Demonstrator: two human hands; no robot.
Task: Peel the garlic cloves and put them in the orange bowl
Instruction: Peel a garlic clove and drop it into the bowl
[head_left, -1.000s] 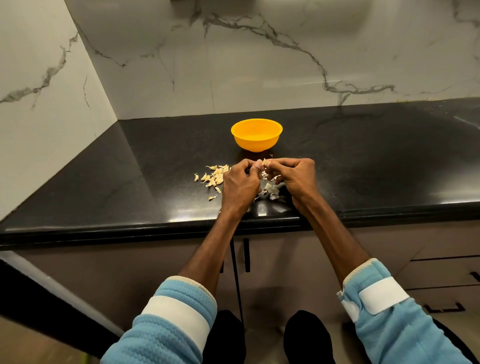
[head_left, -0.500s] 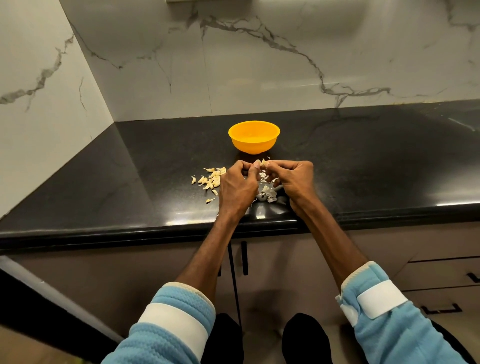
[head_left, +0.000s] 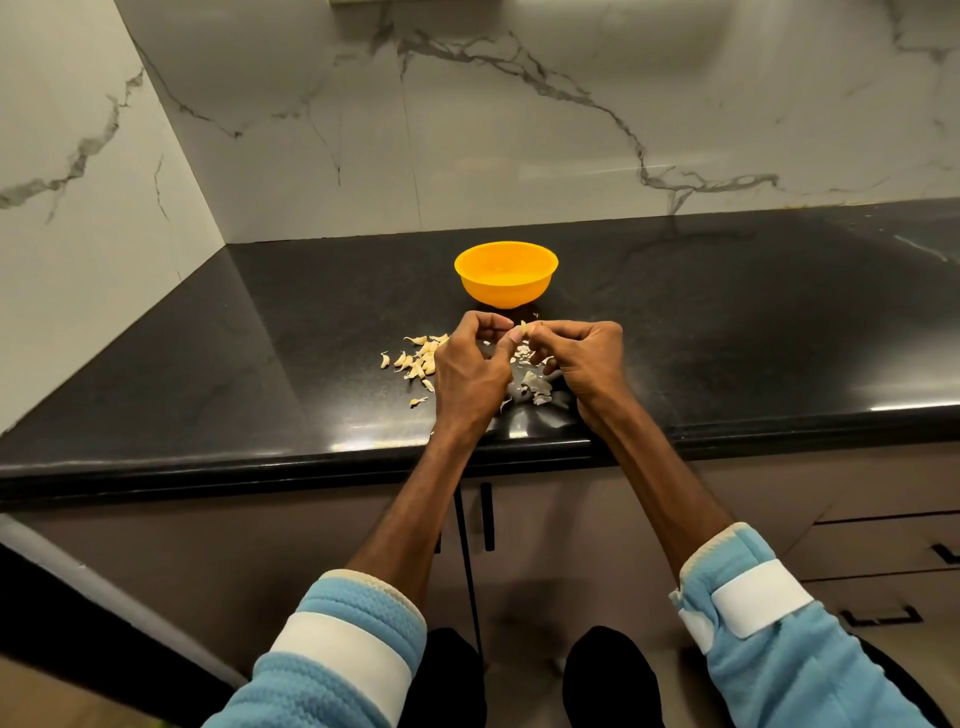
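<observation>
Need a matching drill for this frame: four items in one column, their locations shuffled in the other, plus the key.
1 orange bowl
2 garlic pile
3 loose skins
4 held clove

a pinched between left hand and right hand
b on the counter, left of the left hand
c on the counter, between the two hands
d beyond the hands, toward the wall

Pairs: 1-d, 2-b, 3-c, 4-a

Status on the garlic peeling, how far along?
Done: loose papery skins lie on the black stone countertop, so some peeling has happened; what the round orange plastic bowl holds is unclear. In hand: left hand and right hand pinch one small pale garlic clove. Left: the pile of pale cloves beside the left hand, likely unpeeled.
</observation>
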